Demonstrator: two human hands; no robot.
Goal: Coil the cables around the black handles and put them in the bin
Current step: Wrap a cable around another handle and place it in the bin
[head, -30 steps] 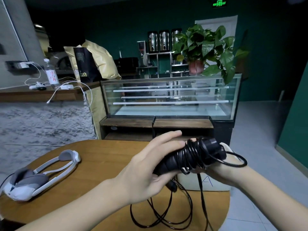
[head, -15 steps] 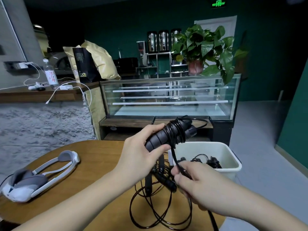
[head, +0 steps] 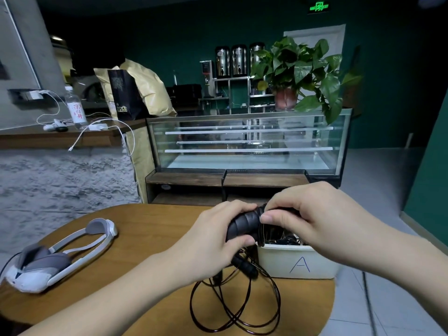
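Plainly, white bin point(head: 278, 260) bears a handwritten "A" point(head: 300, 265).

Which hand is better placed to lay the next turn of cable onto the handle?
The right hand: it pinches the cable at the coil, while the left hand grips the black handle and steadies it.

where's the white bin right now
In the head view the white bin, marked with an A, sits at the right edge of the round wooden table, just below the right hand and right of the loose cable.
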